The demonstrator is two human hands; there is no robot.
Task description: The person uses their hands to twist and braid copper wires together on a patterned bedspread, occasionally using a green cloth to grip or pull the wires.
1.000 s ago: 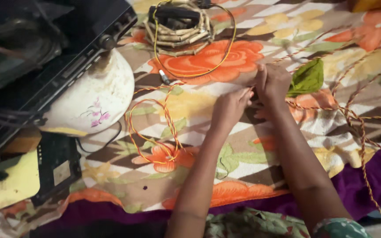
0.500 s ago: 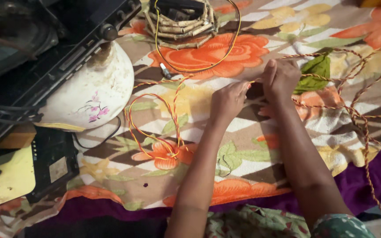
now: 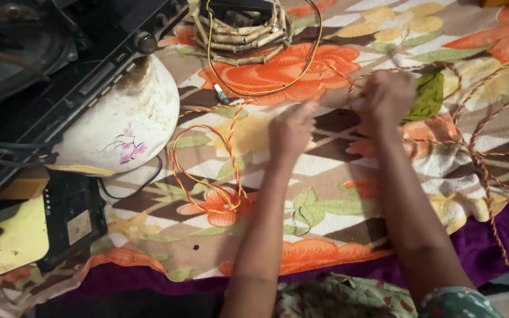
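A floral bedsheet (image 3: 337, 194) with orange flowers, green leaves and a purple border fills most of the frame. In the upper left, a black audio unit (image 3: 60, 65) sits in shadow, a white dome-shaped cover (image 3: 122, 121) against it. Light is dim and warm.

White helmet (image 3: 122, 118) blocks left; twisted wire (image 3: 478, 159) clutters right; bedsheet (image 3: 325, 218) between passable.

Two bare hands reach out over a flowery cloth (image 3: 325, 176). The left hand (image 3: 291, 131) and right hand (image 3: 386, 97) pinch a thin twisted red and yellow wire (image 3: 207, 153) between them. A white helmet (image 3: 122, 121) sits nearby, left of the hands.
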